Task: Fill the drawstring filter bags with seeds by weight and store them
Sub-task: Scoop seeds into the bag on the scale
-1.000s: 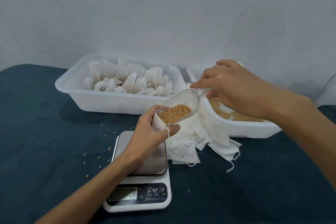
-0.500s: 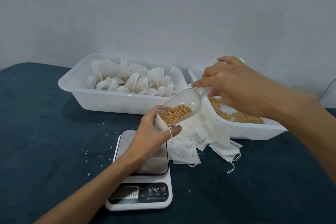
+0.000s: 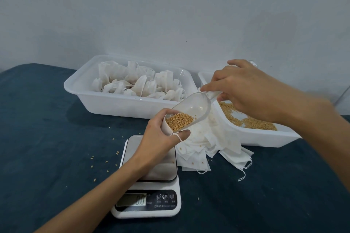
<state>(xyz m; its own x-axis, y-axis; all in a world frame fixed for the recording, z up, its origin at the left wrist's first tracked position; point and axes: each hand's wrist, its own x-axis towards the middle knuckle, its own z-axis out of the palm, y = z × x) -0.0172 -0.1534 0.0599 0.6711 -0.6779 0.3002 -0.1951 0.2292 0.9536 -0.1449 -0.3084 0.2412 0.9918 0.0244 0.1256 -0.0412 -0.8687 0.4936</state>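
Progress looks decent: left bin [image 3: 79,89] holds plenty of tied bags. Left hand [image 3: 159,138] grips 1 open bag [image 3: 166,126] above the scale [image 3: 147,185], right hand [image 3: 244,89] pinches the scoop [image 3: 195,106] tipping seeds [image 3: 180,121] in. Weighing, tying and the empty pile [image 3: 214,147] remain.

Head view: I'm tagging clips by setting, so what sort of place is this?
Probably a home or small workshop packing table, not a factory line: a dark cloth-covered table against a plain wall, a small kitchen scale, and white plastic tubs, one of filled bags, one of loose seeds.
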